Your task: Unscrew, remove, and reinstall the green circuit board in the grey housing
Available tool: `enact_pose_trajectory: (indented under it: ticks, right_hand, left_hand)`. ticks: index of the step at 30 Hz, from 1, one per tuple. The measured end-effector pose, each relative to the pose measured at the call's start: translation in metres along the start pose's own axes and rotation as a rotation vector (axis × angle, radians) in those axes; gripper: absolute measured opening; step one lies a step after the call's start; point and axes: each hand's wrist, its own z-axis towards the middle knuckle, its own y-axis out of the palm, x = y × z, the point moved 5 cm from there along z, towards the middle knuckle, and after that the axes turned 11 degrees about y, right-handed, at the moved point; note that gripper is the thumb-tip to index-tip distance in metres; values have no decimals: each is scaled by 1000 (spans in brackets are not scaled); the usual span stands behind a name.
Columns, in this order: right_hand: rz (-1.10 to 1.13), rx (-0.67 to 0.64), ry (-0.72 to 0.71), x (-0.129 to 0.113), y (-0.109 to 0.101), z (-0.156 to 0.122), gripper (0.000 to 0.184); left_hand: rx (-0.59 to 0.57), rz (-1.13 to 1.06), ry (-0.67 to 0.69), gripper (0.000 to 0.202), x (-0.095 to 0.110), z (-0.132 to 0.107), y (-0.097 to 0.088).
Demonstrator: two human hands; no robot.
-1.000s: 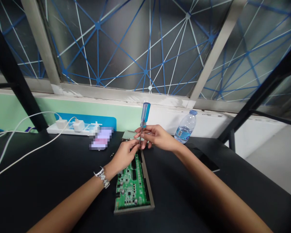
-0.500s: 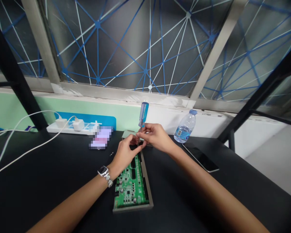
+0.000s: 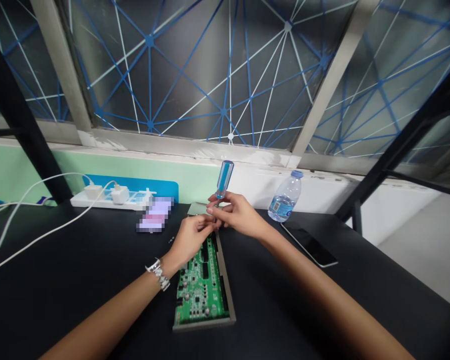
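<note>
A screwdriver (image 3: 225,179) with a clear and blue handle stands nearly upright over the far end of a green circuit board (image 3: 202,295), its handle leaning slightly right. My right hand (image 3: 238,215) is closed on it just below the handle, around the shaft. Close beside it, my left hand (image 3: 191,235) is closed in a pinch near the screwdriver's lower end; what lies between those fingertips is hidden. The board sits in a shallow grey metal tray (image 3: 228,300) on the black table. Both hands cover part of the board's far end, and the screwdriver's tip is out of sight.
Small metal bits (image 3: 171,240) lie left of the board. A white power strip (image 3: 108,199) with plugs and cables and a blurred-out phone-like object (image 3: 155,215) are at the back left. On the right are a water bottle (image 3: 285,197) and a dark-screened phone (image 3: 311,245).
My left hand's thumb and fingers have drawn closer together, and the hand sits slightly lower and left. The screwdriver's handle has turned and tilts more to the right, still in my right hand.
</note>
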Motion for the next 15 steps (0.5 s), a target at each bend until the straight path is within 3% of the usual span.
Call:
enact_pose_trajectory:
  ticks: [6, 11, 15]
  right_hand:
    - [70, -239, 51, -7, 2, -5, 33]
    - [32, -200, 70, -6, -3, -4, 28]
    - [-33, -113, 38, -6, -8, -3, 21]
  left_hand:
    - [-112, 182, 78, 21, 8, 1, 0]
    - [-130, 238, 82, 21, 10, -1, 2]
    - [-49, 172, 86, 22, 13, -3, 3]
